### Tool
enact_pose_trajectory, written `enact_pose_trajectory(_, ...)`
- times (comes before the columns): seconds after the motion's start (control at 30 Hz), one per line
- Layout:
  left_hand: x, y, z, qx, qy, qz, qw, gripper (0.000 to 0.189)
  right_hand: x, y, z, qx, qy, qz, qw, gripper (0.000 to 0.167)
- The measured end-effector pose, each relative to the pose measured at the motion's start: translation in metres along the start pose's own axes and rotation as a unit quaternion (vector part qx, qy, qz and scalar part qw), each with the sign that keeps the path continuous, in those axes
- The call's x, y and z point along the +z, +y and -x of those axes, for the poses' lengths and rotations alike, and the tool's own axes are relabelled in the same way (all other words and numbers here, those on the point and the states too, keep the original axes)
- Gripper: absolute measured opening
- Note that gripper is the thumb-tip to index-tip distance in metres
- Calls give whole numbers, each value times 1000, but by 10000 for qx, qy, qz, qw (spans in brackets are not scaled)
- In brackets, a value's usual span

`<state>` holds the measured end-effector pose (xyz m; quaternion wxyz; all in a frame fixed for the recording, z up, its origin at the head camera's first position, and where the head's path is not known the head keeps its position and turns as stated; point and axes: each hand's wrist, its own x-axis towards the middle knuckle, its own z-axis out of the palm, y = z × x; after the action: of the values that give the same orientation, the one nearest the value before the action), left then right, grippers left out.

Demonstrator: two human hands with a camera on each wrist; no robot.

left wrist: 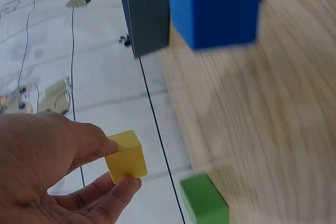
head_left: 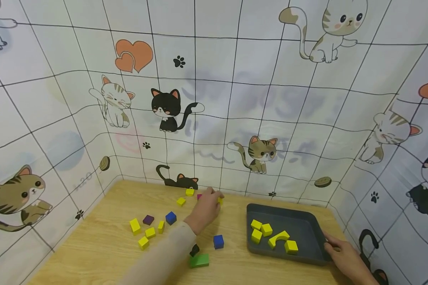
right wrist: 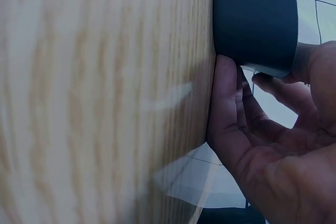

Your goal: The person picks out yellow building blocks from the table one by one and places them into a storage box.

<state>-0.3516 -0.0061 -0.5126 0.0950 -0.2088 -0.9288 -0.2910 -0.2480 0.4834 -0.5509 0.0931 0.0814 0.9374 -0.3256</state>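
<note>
In the head view my left hand point(head_left: 205, 211) reaches to the back of the wooden table, and the left wrist view shows its thumb and fingers pinching a yellow block point(left wrist: 126, 158). A magenta block point(head_left: 199, 196) is partly hidden behind that hand. My right hand point(head_left: 347, 255) grips the right end of a dark grey tray point(head_left: 306, 259), thumb at the rim. In the right wrist view its fingers point(right wrist: 227, 82) press against the tray's lower side, near the tabletop. Several yellow blocks lie in the tray, one of them an arch point(head_left: 279, 238).
Left of my arm lie several yellow blocks point(head_left: 135, 226), a dark purple block point(head_left: 148, 219) and a blue block point(head_left: 171, 217). Another blue block point(head_left: 218, 242) and a green block point(head_left: 199, 261) are between arm and tray. Cat-printed sheeting point(head_left: 214, 99) stands behind and beside the table.
</note>
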Motion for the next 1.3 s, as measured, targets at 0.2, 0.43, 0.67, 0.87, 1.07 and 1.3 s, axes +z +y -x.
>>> enact_pose_trajectory(0.2,12,30,-8,312,-117,-68,9994,29,1,3,-3,40,59,-77,9999,65)
enact_pose_trajectory(0.43,31,57,-15,373,-267,-254,9986,32,0,6,-6,25,65,-152,9999,67)
enact_pose_trajectory(0.67,51,73,-21,593,-296,-375,9971,29,1,4,-4,108,33,-157,9998,66)
enact_pose_trajectory(0.87,64,84,-26,533,-453,-450,9965,29,0,2,-3,133,-25,-134,9998,67)
enact_pose_trajectory(1.07,72,98,-30,433,-561,-407,9967,30,-2,1,0,32,15,10,10000,66)
enact_pose_trajectory(1.3,80,111,-33,370,-542,-228,9976,31,-3,4,-4,-83,18,-12,10000,68)
